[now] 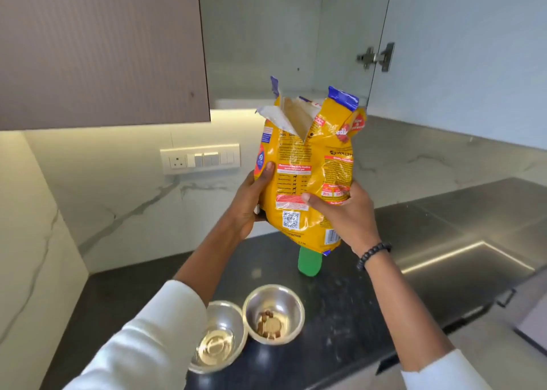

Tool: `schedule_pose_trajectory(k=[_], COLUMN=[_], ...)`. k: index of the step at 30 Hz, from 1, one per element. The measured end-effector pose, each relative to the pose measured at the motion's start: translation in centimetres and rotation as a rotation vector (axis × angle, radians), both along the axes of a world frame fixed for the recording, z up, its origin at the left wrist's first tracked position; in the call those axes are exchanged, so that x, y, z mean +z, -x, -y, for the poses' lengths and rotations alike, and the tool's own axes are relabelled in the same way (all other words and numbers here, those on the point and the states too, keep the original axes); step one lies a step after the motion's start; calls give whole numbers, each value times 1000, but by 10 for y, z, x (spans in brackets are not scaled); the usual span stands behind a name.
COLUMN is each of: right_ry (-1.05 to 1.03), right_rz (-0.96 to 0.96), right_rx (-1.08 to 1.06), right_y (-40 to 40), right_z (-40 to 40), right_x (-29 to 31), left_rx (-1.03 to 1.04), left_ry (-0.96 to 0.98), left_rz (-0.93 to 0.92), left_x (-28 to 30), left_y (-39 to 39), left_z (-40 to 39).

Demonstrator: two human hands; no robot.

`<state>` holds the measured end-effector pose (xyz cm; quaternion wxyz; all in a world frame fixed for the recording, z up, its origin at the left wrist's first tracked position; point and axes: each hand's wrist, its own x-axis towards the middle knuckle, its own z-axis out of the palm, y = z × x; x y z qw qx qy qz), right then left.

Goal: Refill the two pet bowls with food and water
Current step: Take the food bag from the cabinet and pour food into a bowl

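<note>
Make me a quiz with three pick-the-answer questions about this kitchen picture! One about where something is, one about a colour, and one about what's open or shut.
1. Where is the green bottle?
A. On the counter behind the bowls
B. Inside the cupboard
C. In the sink

2. What colour is most of the food bag?
A. Green
B. Yellow
C. Black

3. How is the top of the bag?
A. Sealed flat
B. Tied with string
C. Torn open

Answers:
1. A: it stands on the dark counter, beyond the food bowl and water bowl.
2. B: yellow, with blue corners on top.
3. C: the top gapes, held up by the left hand and right hand.
</note>
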<state>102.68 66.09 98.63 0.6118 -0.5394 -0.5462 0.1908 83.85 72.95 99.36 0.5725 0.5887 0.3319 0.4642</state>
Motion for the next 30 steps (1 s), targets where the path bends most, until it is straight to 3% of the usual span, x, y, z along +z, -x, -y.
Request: schedule_pose_trajectory(k=[8,16,20,25,30], right_ry=[340,532,583,646,671], right_rz=[-93,-79,24,208,370], right_rx=[250,252,298,334,351], right_y=[14,-17,-38,-63,-91], right_z=[16,25,17,0,-18], right_x=[-111,-179,-192,-195,-188], left_rx=[-26,20,77,289,316], left_ry=[186,448,692,903,1053], left_rz=[136,196,192,482,528], left_x=[-118,-214,-239,-266,-280], left_y=[12,0,-10,-38,-66], left_z=[22,45,32,18,13])
